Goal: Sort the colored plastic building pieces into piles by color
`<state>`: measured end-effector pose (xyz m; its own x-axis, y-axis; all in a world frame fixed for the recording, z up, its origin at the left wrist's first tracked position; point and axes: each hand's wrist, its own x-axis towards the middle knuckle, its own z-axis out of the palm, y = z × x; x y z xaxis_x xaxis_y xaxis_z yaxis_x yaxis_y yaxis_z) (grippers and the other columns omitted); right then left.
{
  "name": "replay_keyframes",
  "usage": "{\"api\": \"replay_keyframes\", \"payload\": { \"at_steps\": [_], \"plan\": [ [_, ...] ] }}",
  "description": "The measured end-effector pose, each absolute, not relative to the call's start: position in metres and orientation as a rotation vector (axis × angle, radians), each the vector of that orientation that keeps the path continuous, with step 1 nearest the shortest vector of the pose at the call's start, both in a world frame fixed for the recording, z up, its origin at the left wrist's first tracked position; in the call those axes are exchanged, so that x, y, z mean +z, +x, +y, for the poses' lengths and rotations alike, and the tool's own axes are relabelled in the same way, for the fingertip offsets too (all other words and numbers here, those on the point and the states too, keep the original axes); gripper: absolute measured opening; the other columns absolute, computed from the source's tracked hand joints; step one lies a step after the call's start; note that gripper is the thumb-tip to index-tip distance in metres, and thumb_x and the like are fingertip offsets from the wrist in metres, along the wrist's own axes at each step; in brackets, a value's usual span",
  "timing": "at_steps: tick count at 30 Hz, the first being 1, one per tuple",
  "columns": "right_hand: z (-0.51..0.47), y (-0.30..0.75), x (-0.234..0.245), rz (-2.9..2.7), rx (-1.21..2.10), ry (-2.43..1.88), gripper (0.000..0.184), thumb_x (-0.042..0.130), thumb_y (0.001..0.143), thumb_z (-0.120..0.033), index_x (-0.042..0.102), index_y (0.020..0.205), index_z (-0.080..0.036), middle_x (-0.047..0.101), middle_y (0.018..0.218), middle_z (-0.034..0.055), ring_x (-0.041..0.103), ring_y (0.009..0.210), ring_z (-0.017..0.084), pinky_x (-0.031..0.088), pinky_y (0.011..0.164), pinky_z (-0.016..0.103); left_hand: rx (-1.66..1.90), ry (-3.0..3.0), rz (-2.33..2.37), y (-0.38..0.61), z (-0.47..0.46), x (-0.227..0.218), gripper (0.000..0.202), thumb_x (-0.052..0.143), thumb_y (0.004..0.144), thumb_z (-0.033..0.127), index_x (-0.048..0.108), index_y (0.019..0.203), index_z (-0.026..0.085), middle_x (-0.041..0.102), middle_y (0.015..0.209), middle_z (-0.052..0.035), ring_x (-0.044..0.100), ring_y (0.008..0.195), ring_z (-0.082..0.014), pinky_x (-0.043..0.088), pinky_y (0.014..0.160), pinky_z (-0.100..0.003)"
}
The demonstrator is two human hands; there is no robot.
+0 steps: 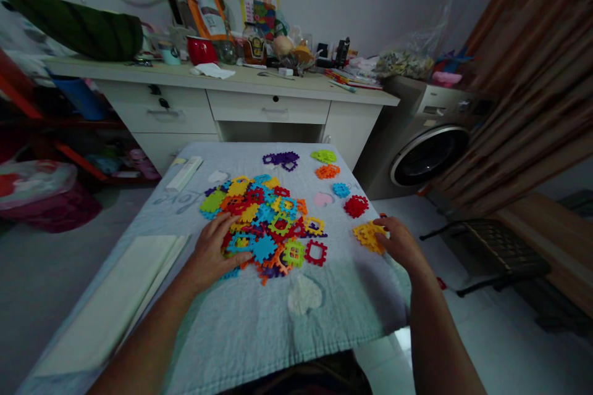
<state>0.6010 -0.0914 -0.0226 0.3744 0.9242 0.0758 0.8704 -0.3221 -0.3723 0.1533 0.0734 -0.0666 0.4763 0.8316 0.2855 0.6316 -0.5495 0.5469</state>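
A heap of colourful plastic interlocking tiles (266, 222) lies in the middle of a small table covered with a pale blue cloth (259, 321). My left hand (215, 253) rests flat on the heap's near left edge, fingers spread. My right hand (398, 241) touches a small stack of yellow tiles (368, 236) at the table's right edge, fingers curled around it. Sorted little piles lie beyond: purple (281, 159), green (323, 155), orange (327, 171), blue (341, 189) and red (356, 205).
A white folded sheet (115, 296) lies on the table's left side, a white box (184, 173) at the far left. Behind stands a cluttered white desk (222, 89). A washing machine (426, 136) and a black chair (500, 253) are to the right.
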Motion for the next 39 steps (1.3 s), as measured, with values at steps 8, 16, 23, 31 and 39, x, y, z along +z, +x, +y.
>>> {"api": "replay_keyframes", "payload": {
  "at_steps": [8, 16, 23, 31, 39],
  "plan": [
    [-0.084, 0.588, -0.006, -1.594, 0.148, -2.306, 0.032, 0.059, 0.083, -0.022, 0.070, 0.112, -0.015, 0.069, 0.117, 0.0163, 0.063, 0.110, 0.030, 0.044, 0.101, 0.046, 0.678, 2.421, 1.245, 0.151, 0.072, -0.073, 0.092, 0.070, 0.068, 0.068, 0.042, 0.145, 0.025, 0.034, 0.153, -0.0139, 0.033, 0.141, -0.0392, 0.031, 0.115, -0.056],
    [-0.034, 0.500, -0.002, -1.920, 0.296, -1.925, 0.028, 0.060, 0.087, -0.021, 0.067, 0.114, -0.016, 0.068, 0.116, 0.0128, 0.061, 0.110, 0.025, 0.045, 0.100, 0.039, 0.707, 2.445, 1.270, 0.154, 0.072, -0.072, 0.089, 0.072, 0.068, 0.064, 0.044, 0.144, 0.026, 0.036, 0.152, -0.0137, 0.036, 0.140, -0.0391, 0.034, 0.113, -0.056],
    [-0.012, 0.478, -0.027, -1.968, 0.340, -2.029, 0.042, 0.067, 0.083, -0.025, 0.063, 0.123, -0.013, 0.065, 0.113, 0.0135, 0.058, 0.106, 0.025, 0.043, 0.096, 0.037, 0.783, 2.421, 1.256, 0.153, 0.074, -0.076, 0.085, 0.071, 0.071, 0.061, 0.045, 0.143, 0.026, 0.042, 0.147, -0.0129, 0.039, 0.137, -0.0360, 0.035, 0.113, -0.055],
    [-0.021, 0.493, -0.028, -1.761, 0.231, -1.924, 0.045, 0.073, 0.080, -0.030, 0.063, 0.121, -0.016, 0.062, 0.119, 0.0126, 0.057, 0.110, 0.027, 0.045, 0.098, 0.041, 0.862, 2.341, 1.296, 0.155, 0.077, -0.074, 0.072, 0.066, 0.074, 0.063, 0.054, 0.134, 0.024, 0.049, 0.143, -0.0121, 0.045, 0.133, -0.0334, 0.035, 0.113, -0.053],
    [-0.058, 0.552, -0.013, -1.602, 0.157, -1.947, 0.036, 0.067, 0.080, -0.037, 0.066, 0.112, -0.020, 0.066, 0.115, 0.0113, 0.061, 0.109, 0.028, 0.047, 0.097, 0.047, 0.950, 2.262, 1.285, 0.158, 0.078, -0.072, 0.061, 0.058, 0.081, 0.066, 0.062, 0.123, 0.022, 0.056, 0.136, -0.0112, 0.052, 0.128, -0.0303, 0.039, 0.111, -0.050]
  ]
}}
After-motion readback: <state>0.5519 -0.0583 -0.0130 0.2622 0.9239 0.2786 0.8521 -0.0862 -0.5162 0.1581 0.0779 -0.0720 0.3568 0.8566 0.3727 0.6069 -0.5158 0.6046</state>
